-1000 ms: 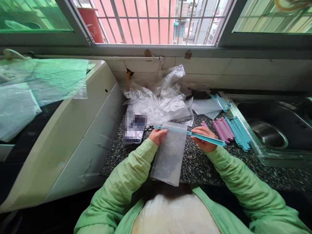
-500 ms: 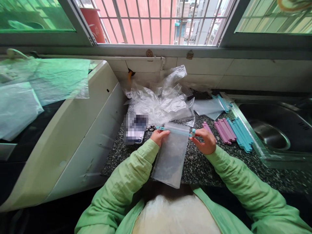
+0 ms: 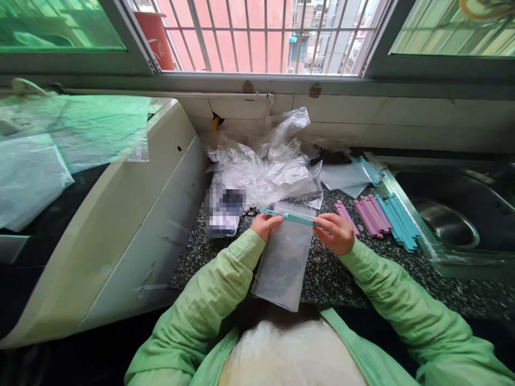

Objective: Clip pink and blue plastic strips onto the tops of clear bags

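Note:
A clear plastic bag (image 3: pixel 284 260) lies on the speckled dark counter (image 3: pixel 333 276), its lower end hanging over the front edge. A teal sealing clip (image 3: pixel 290 216) runs across the bag's top. My left hand (image 3: pixel 263 225) pinches the bag's top left corner and the clip's left end. My right hand (image 3: pixel 337 233) pinches the clip's right end. Both sleeves are light green.
Loose pink clips (image 3: pixel 367 213) and blue clips (image 3: pixel 398 217) lie right of my right hand, beside a steel sink (image 3: pixel 446 220). Crumpled clear plastic (image 3: pixel 269 166) is heaped behind the bag. A blurred flat item (image 3: pixel 224 212) sits left. A white appliance (image 3: pixel 108 214) stands further left.
The long teal clip stuck out to the right past my right hand a second ago; it now sits closed along the bag's top. My right hand moved left to the bag's corner.

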### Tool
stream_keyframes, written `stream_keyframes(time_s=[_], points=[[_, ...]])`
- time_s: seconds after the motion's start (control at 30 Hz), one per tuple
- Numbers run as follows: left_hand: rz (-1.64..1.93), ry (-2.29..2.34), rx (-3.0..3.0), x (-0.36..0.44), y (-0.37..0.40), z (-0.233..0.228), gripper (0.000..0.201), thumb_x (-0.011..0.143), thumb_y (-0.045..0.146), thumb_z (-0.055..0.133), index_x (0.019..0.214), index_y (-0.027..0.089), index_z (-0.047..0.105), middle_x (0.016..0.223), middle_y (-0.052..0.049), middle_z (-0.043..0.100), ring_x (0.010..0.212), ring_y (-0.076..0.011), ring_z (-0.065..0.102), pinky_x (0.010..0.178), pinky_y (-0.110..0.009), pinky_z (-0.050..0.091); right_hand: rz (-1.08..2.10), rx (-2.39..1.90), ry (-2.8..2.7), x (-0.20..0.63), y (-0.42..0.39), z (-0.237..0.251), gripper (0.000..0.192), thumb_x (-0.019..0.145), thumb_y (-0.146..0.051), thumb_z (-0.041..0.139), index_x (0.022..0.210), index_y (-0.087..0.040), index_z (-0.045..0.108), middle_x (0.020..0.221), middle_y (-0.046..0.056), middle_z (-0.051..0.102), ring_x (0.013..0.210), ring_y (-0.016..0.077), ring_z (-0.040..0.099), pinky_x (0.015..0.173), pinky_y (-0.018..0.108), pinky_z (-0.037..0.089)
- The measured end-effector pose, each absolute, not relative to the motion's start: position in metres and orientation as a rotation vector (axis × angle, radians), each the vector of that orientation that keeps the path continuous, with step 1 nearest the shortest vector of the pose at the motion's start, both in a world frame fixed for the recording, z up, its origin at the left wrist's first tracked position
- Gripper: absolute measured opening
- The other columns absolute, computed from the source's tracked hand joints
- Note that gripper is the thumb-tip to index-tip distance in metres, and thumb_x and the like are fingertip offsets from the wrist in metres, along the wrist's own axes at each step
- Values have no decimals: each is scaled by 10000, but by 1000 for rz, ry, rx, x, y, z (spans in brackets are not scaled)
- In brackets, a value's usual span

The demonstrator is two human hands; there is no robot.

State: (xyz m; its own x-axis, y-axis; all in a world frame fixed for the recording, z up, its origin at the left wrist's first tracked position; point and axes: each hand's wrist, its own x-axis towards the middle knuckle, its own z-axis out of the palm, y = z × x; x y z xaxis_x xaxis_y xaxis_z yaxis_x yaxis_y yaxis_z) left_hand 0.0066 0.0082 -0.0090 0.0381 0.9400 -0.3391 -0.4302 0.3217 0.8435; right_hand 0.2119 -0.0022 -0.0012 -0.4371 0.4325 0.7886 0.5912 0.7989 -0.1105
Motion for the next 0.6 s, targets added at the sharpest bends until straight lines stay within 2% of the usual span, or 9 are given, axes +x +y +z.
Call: stream_keyframes(time_s=[0.4, 0.6], points=[[1156, 1080, 733, 3, 11, -17, 231, 340, 256, 751, 451, 140, 584, 431, 40, 530, 451, -71, 424, 484, -214, 316, -205, -701, -2124, 210, 0, -2, 289, 741, -133, 573, 1023, -191, 598, 790, 77, 623, 697, 144, 591, 603, 252, 525], [1157, 1101, 729, 4, 9, -12, 302, 269, 304, 776, 433, 135, 587, 424, 35, 541, 447, -70, 430, 506, -222, 331, -225, -737, -2139, 210, -1, -4, 265, 732, -119, 577, 992, -161, 604, 790, 91, 627, 712, 153, 588, 620, 262, 515]])
